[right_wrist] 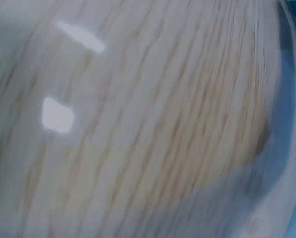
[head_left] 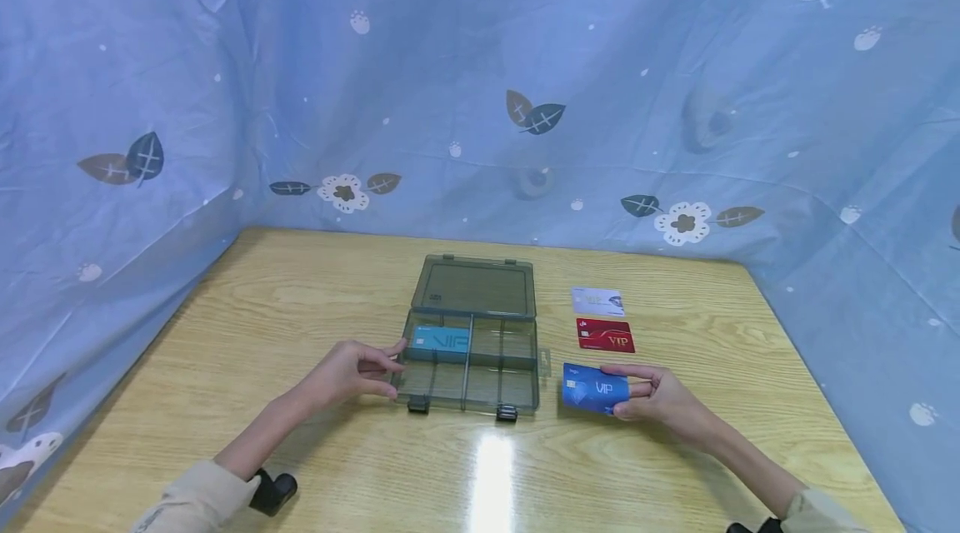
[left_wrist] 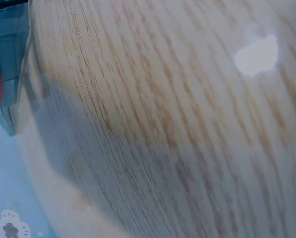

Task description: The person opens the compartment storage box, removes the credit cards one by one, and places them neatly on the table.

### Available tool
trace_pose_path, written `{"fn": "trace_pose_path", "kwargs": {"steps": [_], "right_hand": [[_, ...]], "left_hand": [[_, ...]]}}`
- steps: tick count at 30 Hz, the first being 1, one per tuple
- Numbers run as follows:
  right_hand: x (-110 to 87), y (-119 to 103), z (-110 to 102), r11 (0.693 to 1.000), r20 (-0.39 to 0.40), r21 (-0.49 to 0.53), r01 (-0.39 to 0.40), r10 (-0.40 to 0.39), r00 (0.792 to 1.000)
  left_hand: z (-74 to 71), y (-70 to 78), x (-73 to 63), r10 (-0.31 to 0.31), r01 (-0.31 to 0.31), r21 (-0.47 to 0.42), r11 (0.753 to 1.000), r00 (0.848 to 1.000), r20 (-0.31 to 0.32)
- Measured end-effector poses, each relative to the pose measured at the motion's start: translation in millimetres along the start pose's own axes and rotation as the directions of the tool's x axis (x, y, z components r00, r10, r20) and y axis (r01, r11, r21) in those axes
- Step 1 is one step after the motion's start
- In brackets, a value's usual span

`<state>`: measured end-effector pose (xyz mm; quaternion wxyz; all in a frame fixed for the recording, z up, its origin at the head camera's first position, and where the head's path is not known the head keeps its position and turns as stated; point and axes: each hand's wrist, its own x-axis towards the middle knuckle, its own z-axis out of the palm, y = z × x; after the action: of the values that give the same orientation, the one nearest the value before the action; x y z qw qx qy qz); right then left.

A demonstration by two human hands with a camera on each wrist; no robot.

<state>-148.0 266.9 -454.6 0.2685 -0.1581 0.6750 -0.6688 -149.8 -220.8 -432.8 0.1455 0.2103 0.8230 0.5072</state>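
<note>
the right hand [head_left: 663, 401] pinches the blue card [head_left: 585, 387] by its right end, thumb at the near corner, a finger at the far one, forearm slanting in from the lower right. the card reaches left from those fingers, long axis roughly crosswise, pointing towards the case [head_left: 483, 387] but apart from it. the left hand [head_left: 347, 379] is at the case's left side, fingers loosely spread, gripping nothing. beyond, a teal card [head_left: 442, 339] lies in the case's far left part; the red card [head_left: 605, 335] and whitish card [head_left: 597, 301] lie right of the case.
</note>
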Motion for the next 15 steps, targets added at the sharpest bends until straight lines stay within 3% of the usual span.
{"fn": "trace_pose_path", "kwargs": {"steps": [6,15], "right_hand": [[-8.8,2,-15,0.997,-0.009,-0.07,-0.036,0.035,0.999],[-17.5,2,-34,0.99,0.05,-0.111,-0.085,0.091,0.995]], "left_hand": [[-0.3,0.3,-0.7,-0.01,0.01,0.001,1.0,1.0,-0.003],[0.1,1.0,-1.4,-0.007,0.007,-0.009,1.0,1.0,0.003]]}}
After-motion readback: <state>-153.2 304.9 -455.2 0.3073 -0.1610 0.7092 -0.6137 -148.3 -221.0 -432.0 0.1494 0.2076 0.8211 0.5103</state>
